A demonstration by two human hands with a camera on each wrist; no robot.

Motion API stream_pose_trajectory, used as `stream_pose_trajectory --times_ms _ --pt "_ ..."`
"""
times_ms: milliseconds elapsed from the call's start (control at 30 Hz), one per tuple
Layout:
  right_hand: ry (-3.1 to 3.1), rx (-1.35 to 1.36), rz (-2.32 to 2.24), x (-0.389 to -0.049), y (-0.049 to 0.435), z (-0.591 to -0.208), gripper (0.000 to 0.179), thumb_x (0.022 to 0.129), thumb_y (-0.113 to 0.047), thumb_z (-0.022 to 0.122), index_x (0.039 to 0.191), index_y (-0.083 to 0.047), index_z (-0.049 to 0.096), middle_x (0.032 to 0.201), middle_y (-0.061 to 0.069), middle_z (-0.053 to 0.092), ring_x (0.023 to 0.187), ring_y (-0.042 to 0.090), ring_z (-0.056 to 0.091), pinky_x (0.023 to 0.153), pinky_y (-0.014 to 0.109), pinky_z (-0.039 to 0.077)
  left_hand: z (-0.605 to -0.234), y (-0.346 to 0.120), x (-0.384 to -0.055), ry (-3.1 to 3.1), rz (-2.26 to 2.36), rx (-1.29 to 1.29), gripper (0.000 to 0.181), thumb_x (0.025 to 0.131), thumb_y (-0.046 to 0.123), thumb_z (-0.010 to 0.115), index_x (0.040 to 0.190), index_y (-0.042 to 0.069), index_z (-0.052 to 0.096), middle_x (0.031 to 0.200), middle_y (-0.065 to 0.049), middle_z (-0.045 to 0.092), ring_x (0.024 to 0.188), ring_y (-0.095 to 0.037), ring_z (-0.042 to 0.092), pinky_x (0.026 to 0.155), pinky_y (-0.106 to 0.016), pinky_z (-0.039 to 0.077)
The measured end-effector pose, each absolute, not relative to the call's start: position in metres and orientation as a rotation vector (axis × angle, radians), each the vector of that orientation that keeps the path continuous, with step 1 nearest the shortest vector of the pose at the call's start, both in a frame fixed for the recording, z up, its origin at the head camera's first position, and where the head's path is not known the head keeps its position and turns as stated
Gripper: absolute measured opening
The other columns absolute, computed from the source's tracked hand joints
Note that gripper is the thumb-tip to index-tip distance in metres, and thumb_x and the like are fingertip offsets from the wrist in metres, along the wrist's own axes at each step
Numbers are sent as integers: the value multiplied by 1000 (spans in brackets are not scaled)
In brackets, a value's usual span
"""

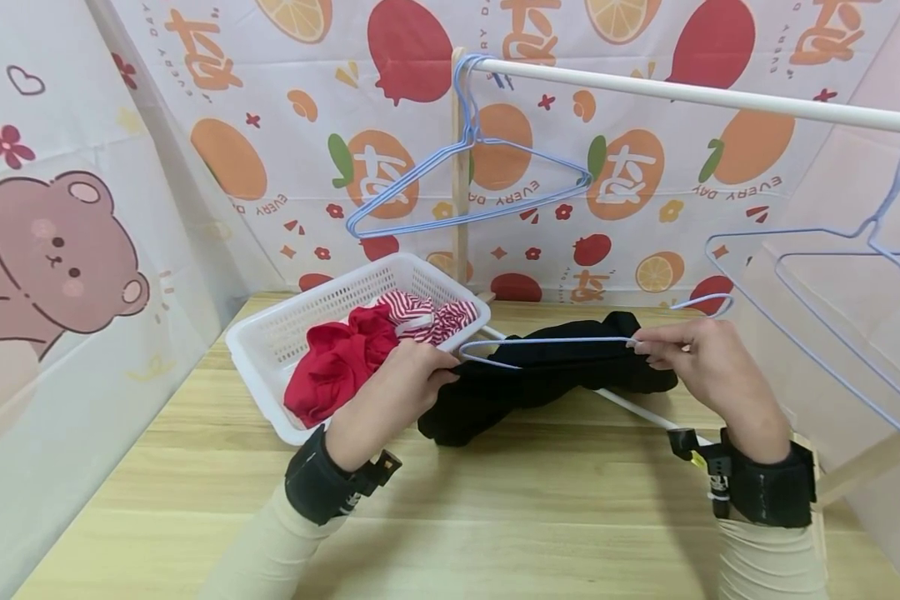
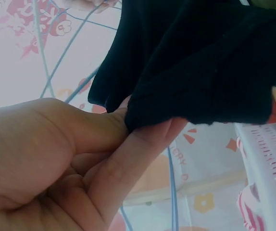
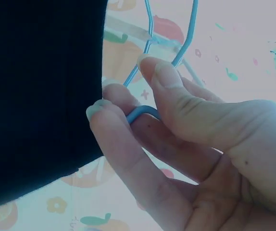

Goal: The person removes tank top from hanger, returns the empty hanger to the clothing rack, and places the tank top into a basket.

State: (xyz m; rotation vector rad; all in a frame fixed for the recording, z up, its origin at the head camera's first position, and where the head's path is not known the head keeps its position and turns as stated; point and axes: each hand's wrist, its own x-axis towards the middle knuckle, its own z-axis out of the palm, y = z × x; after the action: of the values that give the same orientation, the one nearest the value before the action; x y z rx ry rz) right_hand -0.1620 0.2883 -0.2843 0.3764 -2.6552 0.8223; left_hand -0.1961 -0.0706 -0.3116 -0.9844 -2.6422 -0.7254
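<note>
Black garment (image 1: 562, 367) cloth stretches between the two hands over the table. Its edge is pinched between thumb and fingers of my left hand (image 1: 401, 379), and the same grip on the black cloth (image 2: 195, 67) fills the left wrist view. My right hand (image 1: 708, 362) holds a blue wire clothes hanger (image 1: 555, 340), whose long bar overlaps the garment in the head view. In the right wrist view the hanger's bent wire (image 3: 143, 111) passes between thumb and fingers, with the black cloth hanging right beside the fingertips. The hanger's hook (image 1: 712, 300) points away behind the hand.
A white basket (image 1: 270, 333) at the left holds a red garment (image 1: 345, 358) and a red-and-white striped one (image 1: 427, 317). Blue hangers (image 1: 420, 225) hang from the white rail (image 1: 645, 82), with more hangers (image 1: 802, 229) at the right. A white lower bar (image 1: 637, 408) crosses the table behind the garment.
</note>
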Motion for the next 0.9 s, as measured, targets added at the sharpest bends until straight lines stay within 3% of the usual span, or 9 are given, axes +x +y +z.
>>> stream_pose_trajectory --times_ms 200,433,667,900 --pt "-2667 415 827 -162 282 -284 21 91 6 72 111 4 78 97 22 79 74 20 77 66 10 55 -317 -64 -197 -2685 -752 -1000 25 84 5 82 109 2 80 97 -13 80 85 -23 73 85 -39 63" --pt "-2615 446 854 -163 279 -286 21 88 6 74 109 5 78 96 22 78 71 13 75 66 6 52 -319 -63 -200 -2630 -772 -1043 25 84 2 82 109 5 80 99 -11 79 90 -22 71 89 -39 62" --pt "-2597 469 865 -158 274 -284 24 88 8 73 112 5 77 97 23 78 76 26 77 69 4 51 -325 -61 -202 -2579 -819 -1079 41 84 -1 81 123 3 72 114 -13 76 106 -28 72 98 -44 58" --pt "-2504 578 771 -153 268 -283 27 82 12 77 107 2 80 89 17 79 72 24 77 69 1 49 -336 -59 -199 -2551 -651 -1106 19 83 0 82 102 3 78 95 -10 75 89 -24 68 80 -34 62"
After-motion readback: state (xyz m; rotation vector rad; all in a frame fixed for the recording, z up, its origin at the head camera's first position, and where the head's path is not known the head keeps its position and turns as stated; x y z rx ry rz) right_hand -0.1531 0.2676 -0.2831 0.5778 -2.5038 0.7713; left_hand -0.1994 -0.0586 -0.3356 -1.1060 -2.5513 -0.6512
